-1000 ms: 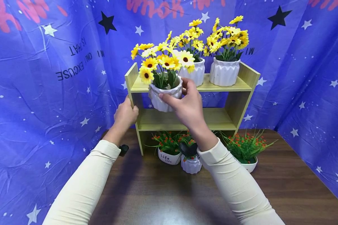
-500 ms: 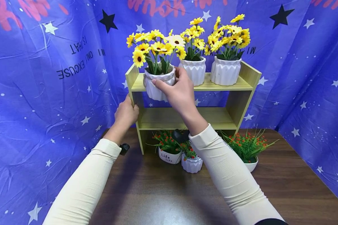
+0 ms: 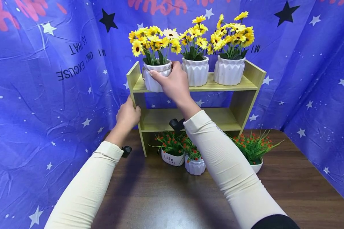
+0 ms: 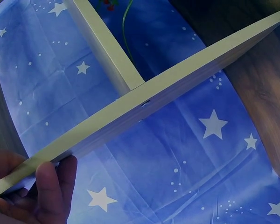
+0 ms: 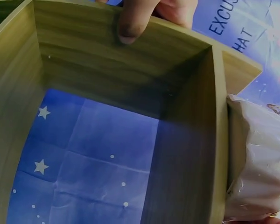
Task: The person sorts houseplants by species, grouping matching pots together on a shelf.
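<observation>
At the top left of the shelf (image 3: 160,120), right hand (image 3: 176,83) curled on the right side of a white flowerpot (image 3: 153,79), thumb across its front; other fingertips hidden. Left hand (image 3: 128,116), lower and farther left, grips the side board (image 4: 98,121). Pot's base contact hard to judge. Right sleeve (image 3: 226,159) partly covers red-flowered plants (image 3: 250,148) below.

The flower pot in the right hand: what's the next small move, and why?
Probably ease the held pot slightly back over the top shelf: in the head view its base overlaps the shelf's front edge, while the middle pot and right pot stand farther back. The left hand grips the side panel, which should help.
</observation>
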Demonstrator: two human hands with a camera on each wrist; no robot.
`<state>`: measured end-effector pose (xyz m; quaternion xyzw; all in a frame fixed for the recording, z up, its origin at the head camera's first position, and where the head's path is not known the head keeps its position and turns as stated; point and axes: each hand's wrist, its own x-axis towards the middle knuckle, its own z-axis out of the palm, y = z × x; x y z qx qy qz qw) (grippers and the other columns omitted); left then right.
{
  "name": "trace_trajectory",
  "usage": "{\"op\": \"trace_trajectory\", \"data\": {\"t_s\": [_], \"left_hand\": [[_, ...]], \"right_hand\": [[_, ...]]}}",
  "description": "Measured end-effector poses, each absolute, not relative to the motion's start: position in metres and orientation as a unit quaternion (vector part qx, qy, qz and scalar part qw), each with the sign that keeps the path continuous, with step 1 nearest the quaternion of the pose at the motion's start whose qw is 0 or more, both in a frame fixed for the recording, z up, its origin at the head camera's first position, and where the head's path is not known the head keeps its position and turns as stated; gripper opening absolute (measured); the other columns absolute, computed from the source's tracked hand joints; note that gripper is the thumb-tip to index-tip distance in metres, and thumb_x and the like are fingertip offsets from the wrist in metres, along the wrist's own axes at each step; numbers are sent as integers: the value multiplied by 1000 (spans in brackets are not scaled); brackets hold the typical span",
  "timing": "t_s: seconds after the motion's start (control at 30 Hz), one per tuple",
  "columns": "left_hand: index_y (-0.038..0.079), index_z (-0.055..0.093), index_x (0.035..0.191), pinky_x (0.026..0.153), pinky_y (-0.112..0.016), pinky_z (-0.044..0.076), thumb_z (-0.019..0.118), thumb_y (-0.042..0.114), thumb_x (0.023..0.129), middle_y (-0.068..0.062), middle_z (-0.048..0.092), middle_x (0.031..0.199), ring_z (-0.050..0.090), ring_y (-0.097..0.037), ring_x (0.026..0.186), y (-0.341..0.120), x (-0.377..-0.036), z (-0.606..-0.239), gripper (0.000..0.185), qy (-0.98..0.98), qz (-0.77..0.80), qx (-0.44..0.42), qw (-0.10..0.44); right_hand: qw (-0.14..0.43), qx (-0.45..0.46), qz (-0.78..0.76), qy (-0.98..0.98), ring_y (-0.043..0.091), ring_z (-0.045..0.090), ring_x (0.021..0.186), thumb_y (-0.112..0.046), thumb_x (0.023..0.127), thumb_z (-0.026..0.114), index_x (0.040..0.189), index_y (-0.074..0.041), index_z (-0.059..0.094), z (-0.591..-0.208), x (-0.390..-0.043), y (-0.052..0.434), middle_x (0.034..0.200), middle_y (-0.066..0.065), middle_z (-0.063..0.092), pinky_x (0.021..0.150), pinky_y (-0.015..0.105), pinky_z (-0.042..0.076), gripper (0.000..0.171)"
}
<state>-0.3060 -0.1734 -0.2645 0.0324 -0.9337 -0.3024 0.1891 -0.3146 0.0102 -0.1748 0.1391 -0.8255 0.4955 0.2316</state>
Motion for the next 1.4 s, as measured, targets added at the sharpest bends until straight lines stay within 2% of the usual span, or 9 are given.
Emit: {"op": "trace_trajectory", "data": {"t_s": [0.17, 0.37, 0.5, 0.6, 0.7, 0.83, 0.97, 1.3, 1.4], "left_hand": [[14, 41, 143, 87, -64, 44, 47, 22, 98, -25, 61, 126, 58, -46, 115, -170, -307, -264, 46, -932, -306, 27, 190], [14, 41, 143, 87, -64, 44, 47, 22, 97, -25, 61, 126, 58, -47, 114, -168, -307, -265, 47, -933, -305, 31, 191], [14, 41, 143, 87, -64, 44, 47, 22, 98, -25, 61, 127, 58, -47, 115, -167, -308, -264, 46, -935, -300, 30, 185], [13, 42, 141, 86, -64, 44, 46, 22, 98, -25, 61, 126, 58, -47, 114, -167, -309, -262, 45, -936, -296, 28, 187], [11, 42, 140, 85, -65, 44, 45, 22, 98, -26, 61, 125, 58, -48, 113, -167, -309, -260, 43, -936, -293, 26, 194], [11, 41, 142, 86, -65, 44, 44, 22, 98, -27, 60, 127, 57, -48, 114, -170, -308, -260, 45, -936, -294, 30, 192], [12, 40, 144, 87, -65, 44, 45, 22, 98, -26, 59, 129, 57, -48, 116, -172, -307, -263, 47, -935, -298, 36, 187], [13, 41, 143, 85, -64, 44, 45, 21, 97, -26, 60, 127, 58, -49, 114, -174, -306, -264, 47, -934, -298, 31, 196], [13, 40, 144, 86, -64, 44, 45, 21, 98, -26, 60, 127, 58, -48, 114, -173, -305, -266, 48, -935, -299, 33, 190]], "right_hand": [[231, 120, 484, -836, 19, 61, 100, -51, 82, 76, 135, -4, 46, -172, -323, 9, 115, 10, 64, 82, 32, 48, 77], [231, 110, 486, -835, 22, 62, 104, -52, 83, 75, 138, -5, 43, -174, -329, 7, 119, 12, 63, 84, 34, 48, 79], [251, 119, 495, -823, 21, 59, 110, -49, 83, 76, 143, -5, 40, -182, -319, 11, 128, 13, 60, 88, 33, 47, 83], [273, 145, 518, -797, 21, 55, 120, -43, 83, 79, 143, -5, 44, -192, -303, 21, 135, 14, 57, 95, 32, 45, 79], [294, 183, 543, -765, 19, 55, 123, -34, 82, 82, 135, -5, 54, -209, -282, 37, 134, 12, 60, 97, 32, 46, 66], [315, 213, 541, -750, 16, 61, 112, -26, 83, 82, 122, -5, 63, -241, -258, 64, 122, 7, 67, 93, 33, 48, 48], [317, 201, 534, -757, 17, 63, 104, -20, 84, 80, 115, -4, 67, -277, -241, 95, 114, 7, 70, 93, 37, 47, 38], [258, 101, 535, -798, 24, 64, 106, -23, 87, 78, 118, -5, 65, -344, -214, 159, 115, 11, 69, 91, 38, 48, 39], [251, 78, 521, -812, 24, 65, 105, -21, 87, 78, 118, -3, 64, -366, -208, 171, 114, 12, 69, 89, 33, 50, 38]]}}
